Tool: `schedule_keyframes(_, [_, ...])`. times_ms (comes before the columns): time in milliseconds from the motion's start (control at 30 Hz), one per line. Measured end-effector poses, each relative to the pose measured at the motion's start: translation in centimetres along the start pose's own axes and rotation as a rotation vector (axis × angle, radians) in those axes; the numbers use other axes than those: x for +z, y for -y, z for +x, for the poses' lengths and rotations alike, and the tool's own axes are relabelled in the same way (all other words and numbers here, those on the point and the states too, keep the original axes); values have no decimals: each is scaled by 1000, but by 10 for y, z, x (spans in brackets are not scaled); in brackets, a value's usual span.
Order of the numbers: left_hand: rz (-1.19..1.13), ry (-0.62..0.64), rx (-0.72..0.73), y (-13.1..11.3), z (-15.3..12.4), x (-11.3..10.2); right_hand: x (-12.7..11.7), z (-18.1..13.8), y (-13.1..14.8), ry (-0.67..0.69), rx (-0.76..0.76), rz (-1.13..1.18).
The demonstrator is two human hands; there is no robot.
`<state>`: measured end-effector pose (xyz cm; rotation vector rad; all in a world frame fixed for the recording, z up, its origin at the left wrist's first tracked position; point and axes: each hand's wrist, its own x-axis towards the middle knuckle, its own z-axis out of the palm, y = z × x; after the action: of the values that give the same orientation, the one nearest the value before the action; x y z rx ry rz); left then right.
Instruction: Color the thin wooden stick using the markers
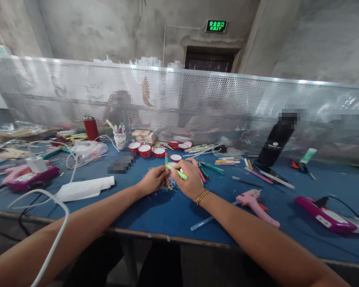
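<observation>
Head view: right hand closed around green marker, tip slanting left, touching left hand. Left fingers curled over tangle of coloured loops on blue table; actual hold not discernible. Tangle directly beneath marker.

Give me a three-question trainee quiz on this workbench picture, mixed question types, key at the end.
1. Multiple choice: what does the right hand hold? A) scissors B) a green marker C) a paintbrush
2. True or false: the pink glue gun lies on the blue table, touched by neither hand.
3. Fill in: the gold bracelet sits on the ___ wrist.
Key: 1 B; 2 true; 3 right.
</observation>
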<state>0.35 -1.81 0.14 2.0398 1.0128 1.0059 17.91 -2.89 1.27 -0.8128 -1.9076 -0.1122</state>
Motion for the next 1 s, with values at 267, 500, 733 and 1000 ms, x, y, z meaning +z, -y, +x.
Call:
schedule_keyframes(267, [-40, -19, -7, 2, 1, 1, 0, 0, 0, -36, 17, -46])
schedule_keyframes(500, [-44, -14, -5, -1, 1, 1, 0, 0, 1, -5, -14, -18])
schedule_keyframes(733, [-55, -28, -13, 0, 1, 1, 0, 0, 0, -32, 19, -55])
schedule_keyframes(1000, [-13, -11, -15, 1, 0, 0, 1, 0, 0, -7, -2, -16])
